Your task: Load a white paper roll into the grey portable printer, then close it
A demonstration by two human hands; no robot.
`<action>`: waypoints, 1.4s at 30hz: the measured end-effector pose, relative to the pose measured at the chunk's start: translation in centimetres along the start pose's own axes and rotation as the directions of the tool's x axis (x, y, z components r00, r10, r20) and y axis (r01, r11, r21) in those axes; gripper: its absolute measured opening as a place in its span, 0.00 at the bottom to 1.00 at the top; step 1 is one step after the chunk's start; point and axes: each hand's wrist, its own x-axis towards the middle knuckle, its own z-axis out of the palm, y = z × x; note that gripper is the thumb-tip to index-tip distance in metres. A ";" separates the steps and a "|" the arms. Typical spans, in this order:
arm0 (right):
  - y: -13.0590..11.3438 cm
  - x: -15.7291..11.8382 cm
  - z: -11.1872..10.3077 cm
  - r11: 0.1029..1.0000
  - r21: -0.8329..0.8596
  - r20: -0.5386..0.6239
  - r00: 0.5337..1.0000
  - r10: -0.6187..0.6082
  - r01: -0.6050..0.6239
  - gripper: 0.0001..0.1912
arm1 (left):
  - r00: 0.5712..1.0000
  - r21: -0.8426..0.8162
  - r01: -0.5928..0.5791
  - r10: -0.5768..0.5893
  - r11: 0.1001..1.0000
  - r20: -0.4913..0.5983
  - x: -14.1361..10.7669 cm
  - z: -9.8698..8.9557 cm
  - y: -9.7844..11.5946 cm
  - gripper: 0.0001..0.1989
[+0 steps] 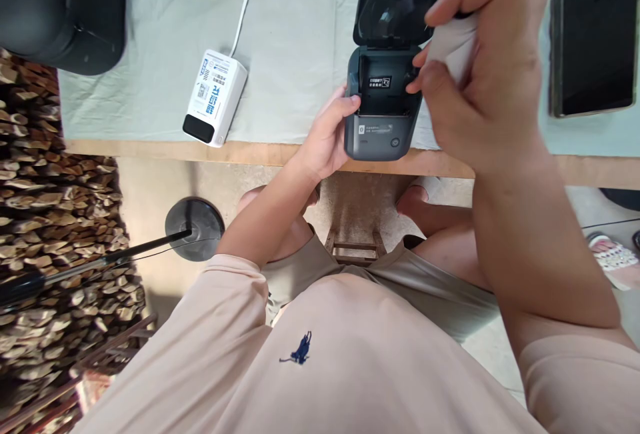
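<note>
A dark grey portable label printer rests at the table's near edge with its lid swung up and back. Its inner bay shows a small black-and-white sticker and no roll. My left hand grips the printer's left side, thumb over the rim of the bay. Above the printer's right side, my right hand is closed around a white paper roll, part of which is hidden by my fingers and palm. Something small and dark shows near those fingertips, too unclear to name.
Left on the pale cloth lies a white power bank with a short cable. A black case-like object occupies the far left corner. On the right is a dark-screened tablet or phone. A round stand base sits on the floor.
</note>
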 end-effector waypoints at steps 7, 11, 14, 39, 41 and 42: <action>0.6 -0.4 -0.3 0.934 -0.264 0.098 0.970 -0.223 0.241 0.37 | 1.000 -0.013 -0.006 0.005 1.000 -0.019 -0.2 0.1 0.0 0.07; 0.7 -0.3 0.7 0.907 -0.403 0.081 0.992 -0.095 0.120 0.23 | 0.998 0.014 0.050 -0.049 0.999 -0.049 -0.3 0.1 0.1 0.09; 0.8 -0.1 1.1 0.871 -0.489 0.093 0.996 -0.005 0.050 0.11 | 0.994 0.047 0.070 -0.066 0.996 -0.088 -0.3 0.2 0.1 0.11; 1.5 -1.1 2.7 0.925 -0.320 0.071 0.979 -0.193 0.206 0.21 | 0.999 -0.078 -0.034 0.035 0.996 0.014 -0.2 -0.3 0.0 0.05; 1.8 -1.4 2.8 0.934 -0.257 0.010 0.967 -0.256 0.249 0.19 | 0.999 -0.062 -0.036 0.036 0.997 0.007 -0.2 -0.4 -0.1 0.04; 2.0 -1.5 2.9 0.938 -0.218 -0.018 0.960 -0.279 0.269 0.18 | 0.999 -0.050 -0.036 0.037 0.998 0.000 -0.2 -0.5 -0.2 0.04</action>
